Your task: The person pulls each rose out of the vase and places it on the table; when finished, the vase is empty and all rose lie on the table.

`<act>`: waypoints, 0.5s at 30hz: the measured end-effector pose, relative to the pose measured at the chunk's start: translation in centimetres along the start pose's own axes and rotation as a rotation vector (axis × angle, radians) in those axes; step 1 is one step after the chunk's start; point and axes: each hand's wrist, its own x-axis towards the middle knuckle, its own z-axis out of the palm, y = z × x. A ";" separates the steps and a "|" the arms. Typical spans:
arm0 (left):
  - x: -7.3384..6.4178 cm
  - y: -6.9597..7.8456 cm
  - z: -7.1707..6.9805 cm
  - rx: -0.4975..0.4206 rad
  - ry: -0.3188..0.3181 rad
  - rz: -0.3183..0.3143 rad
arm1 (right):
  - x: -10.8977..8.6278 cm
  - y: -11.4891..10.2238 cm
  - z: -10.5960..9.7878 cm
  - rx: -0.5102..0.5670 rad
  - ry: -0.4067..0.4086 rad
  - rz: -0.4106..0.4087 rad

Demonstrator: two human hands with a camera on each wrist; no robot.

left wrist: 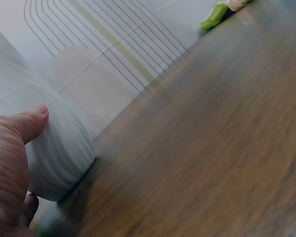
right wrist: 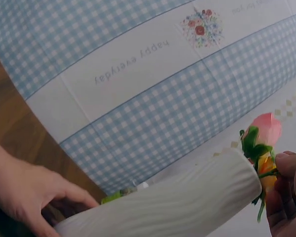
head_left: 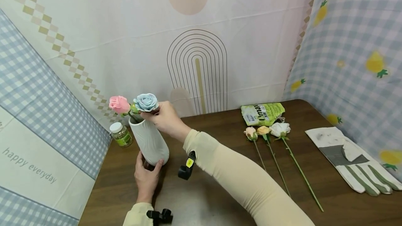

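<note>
A white ribbed vase (head_left: 149, 142) stands at the left of the table, looking tilted in the head view. My left hand (head_left: 147, 180) grips it near the base, thumb (left wrist: 37, 117) on one side and fingers round the other. A pink rose (head_left: 119, 104) leans out of the vase mouth, and a yellow-orange flower (right wrist: 268, 173) shows beside it. My right hand (head_left: 168, 120) pinches the green stem (right wrist: 269, 173) of a light blue rose (head_left: 146, 102) just below its bloom, at the vase mouth. How deep that stem reaches is hidden.
A jar with a white lid (head_left: 121, 134) stands behind the vase. To the right lie a peach rose (head_left: 251, 132), a yellow rose (head_left: 263, 130) and a white rose (head_left: 280, 129), with a green packet (head_left: 262, 113) behind them. Work gloves (head_left: 351, 159) lie at far right.
</note>
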 end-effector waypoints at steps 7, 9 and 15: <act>0.0 0.0 0.0 -0.011 0.008 -0.008 | -0.2 1.2 -0.5 -0.195 -0.025 -0.085; 0.0 0.0 0.0 -0.007 0.008 -0.010 | -0.1 1.4 -0.5 -0.217 -0.019 -0.100; 0.0 0.1 0.1 -0.011 0.000 0.002 | 0.2 1.3 -0.8 -0.197 0.020 -0.139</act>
